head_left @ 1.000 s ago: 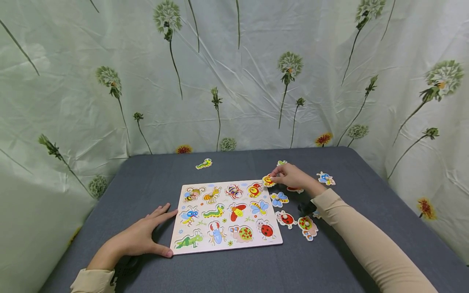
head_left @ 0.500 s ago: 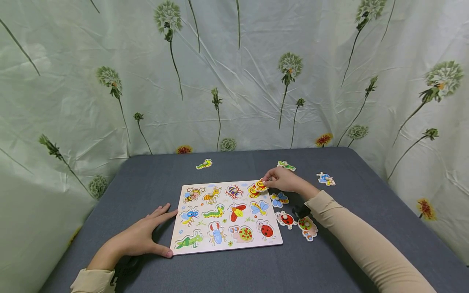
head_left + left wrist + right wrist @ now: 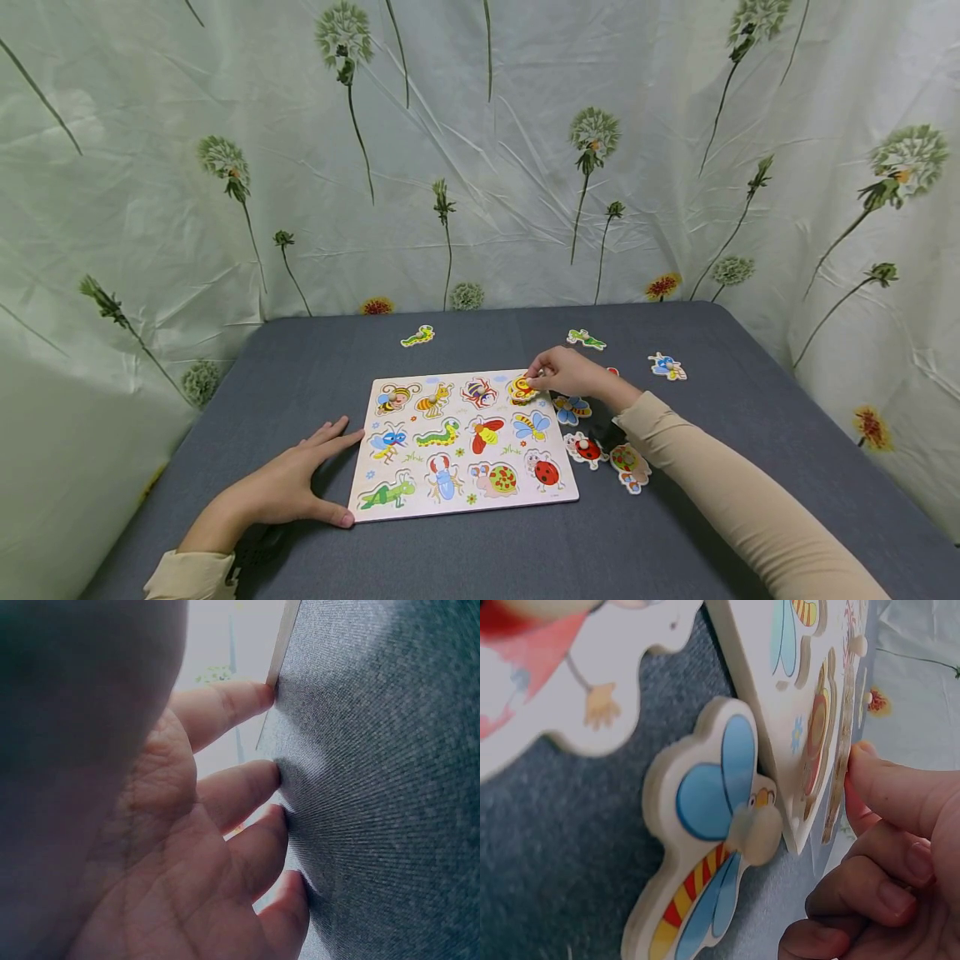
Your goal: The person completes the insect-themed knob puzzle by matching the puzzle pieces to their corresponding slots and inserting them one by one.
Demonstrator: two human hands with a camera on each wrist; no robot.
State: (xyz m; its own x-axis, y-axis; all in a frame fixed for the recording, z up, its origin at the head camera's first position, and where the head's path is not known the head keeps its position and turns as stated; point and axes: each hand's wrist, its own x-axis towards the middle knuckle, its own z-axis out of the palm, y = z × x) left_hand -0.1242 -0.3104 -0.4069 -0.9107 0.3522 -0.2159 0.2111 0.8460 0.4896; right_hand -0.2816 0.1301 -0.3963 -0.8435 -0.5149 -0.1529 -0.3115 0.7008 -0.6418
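In the head view, a pale wooden puzzle board (image 3: 465, 508) printed with insects lies on the dark table. My right hand (image 3: 566, 372) pinches a yellow and red insect puzzle piece (image 3: 521, 389) over the matching picture at the board's far right corner. In the right wrist view that piece (image 3: 841, 784) shows edge-on by the thumb, tilted against the board's face. My left hand (image 3: 288, 482) lies spread at the board's left side. Its index fingertip and thumb touch the board's edge, while the other fingertips rest on the tablecloth, as the left wrist view shows.
Right of the board lie a dragonfly piece (image 3: 572, 408), a ladybird piece (image 3: 584, 448) and a snail piece (image 3: 630, 467). Farther back are a caterpillar piece (image 3: 417, 336), a grasshopper piece (image 3: 586, 339) and a blue insect piece (image 3: 667, 367). A flowered curtain (image 3: 480, 167) hangs behind the table.
My right hand has carried the yellow and red piece leftward from beside the board onto its far right corner. The grasshopper piece has come into full sight. My left hand stays in place.
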